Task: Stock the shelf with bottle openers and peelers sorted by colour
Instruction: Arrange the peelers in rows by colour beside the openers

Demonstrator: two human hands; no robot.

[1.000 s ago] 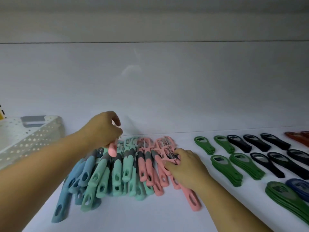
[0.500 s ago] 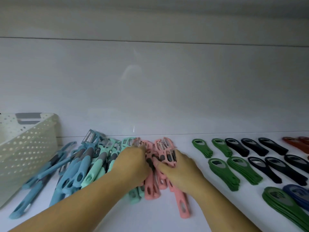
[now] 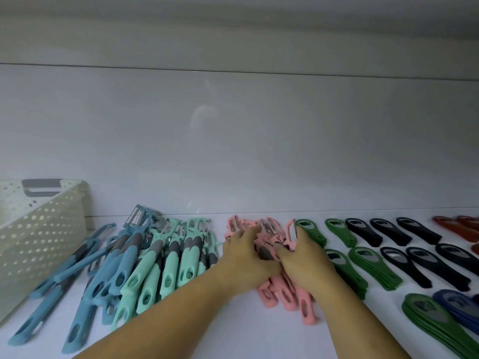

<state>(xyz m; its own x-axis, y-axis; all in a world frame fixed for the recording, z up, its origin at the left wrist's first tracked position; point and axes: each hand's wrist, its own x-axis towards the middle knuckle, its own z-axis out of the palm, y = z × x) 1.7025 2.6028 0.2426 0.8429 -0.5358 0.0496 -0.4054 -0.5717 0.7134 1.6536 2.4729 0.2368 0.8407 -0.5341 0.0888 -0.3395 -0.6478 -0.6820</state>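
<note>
Head: white shelf [image 3: 259, 332], glossy wall [image 3: 233, 151]

2 bare forearms [image 3: 168, 320], bare L hand [image 3: 243, 257], bare R hand [image 3: 304, 263]

Beyond the left hand [image 3: 246, 263] and right hand [image 3: 303, 263], a glossy pale-grey back wall [image 3: 259, 156] rises from the white shelf [image 3: 259, 338], carrying a faint light reflection [image 3: 202, 117]; a shadowed band [image 3: 233, 40] runs above.

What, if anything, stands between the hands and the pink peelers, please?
Nothing visible does. The left hand and the right hand both hold the pink peelers directly. The mint peelers lie to the left of the pile and the green openers close on its right.
</note>
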